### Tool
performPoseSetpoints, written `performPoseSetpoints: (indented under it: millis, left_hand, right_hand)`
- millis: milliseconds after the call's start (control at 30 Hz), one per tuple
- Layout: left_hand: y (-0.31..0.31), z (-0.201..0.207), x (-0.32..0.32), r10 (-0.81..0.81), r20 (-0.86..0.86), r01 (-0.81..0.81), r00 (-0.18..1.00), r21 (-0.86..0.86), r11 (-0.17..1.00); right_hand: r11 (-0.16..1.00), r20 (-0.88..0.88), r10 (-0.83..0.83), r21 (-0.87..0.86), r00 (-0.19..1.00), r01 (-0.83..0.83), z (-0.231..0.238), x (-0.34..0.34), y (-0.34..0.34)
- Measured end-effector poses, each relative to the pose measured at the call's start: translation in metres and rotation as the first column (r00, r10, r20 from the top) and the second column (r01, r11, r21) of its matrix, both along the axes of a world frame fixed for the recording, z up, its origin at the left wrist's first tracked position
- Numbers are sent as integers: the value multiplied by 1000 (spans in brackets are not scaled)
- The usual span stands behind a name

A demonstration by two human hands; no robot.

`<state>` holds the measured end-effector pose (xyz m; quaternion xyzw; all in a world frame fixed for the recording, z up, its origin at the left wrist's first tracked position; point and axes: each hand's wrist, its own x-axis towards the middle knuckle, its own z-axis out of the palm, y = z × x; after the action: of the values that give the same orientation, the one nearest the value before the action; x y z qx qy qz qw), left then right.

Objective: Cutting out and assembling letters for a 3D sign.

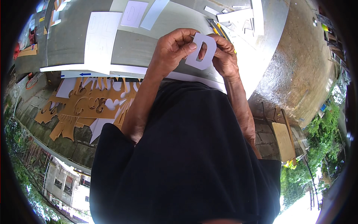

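Both the left hand (173, 48) and right hand (225, 59) pinch a pale cutout (210, 51) with an elongated opening.

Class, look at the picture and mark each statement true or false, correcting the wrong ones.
1. The left hand pinches a pale cut-out piece. True.
2. The right hand rests flat, away from the piece. False: the right hand holds the piece's other side.
3. A white sheet with drawn outlines lies on the grey work surface. True.
4. The brown cut-out scraps lie on top of the work surface. False: the brown scraps lie lower, beyond its edge, at the left.
5. The person wears a dark top. True.
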<state>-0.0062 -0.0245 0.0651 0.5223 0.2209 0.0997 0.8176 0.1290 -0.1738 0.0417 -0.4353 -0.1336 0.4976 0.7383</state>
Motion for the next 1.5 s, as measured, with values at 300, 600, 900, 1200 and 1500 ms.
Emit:
performPoseSetpoints:
  millis: [300, 600, 900, 1200, 1500]
  left_hand:
    - [7, -21, 4, 227, -65, -221, 972, 93, 971]
    - [28, -49, 15, 336, -182, -266, 924, 326, 907]
    - [31, -53, 25, 396, -140, -55, 907, 896, 441]
    - [22, -59, 8, 367, -150, -69, 918, 851, 521]
    - [31, -44, 20, 252, -175, 120, 952, 968, 220]
  right_hand:
    - [591, 630, 516, -752, 580, 292, 19, 24, -12]
    - [578, 759, 637, -585, 133, 568, -13, 21, -49]
    - [585, 758, 623, -616, 195, 528, -16, 27, -49]
    - [586, 747, 638, -629, 188, 510, -10, 33, -45]
    - [572, 696, 707, -667, 124, 477, -9, 33, -33]
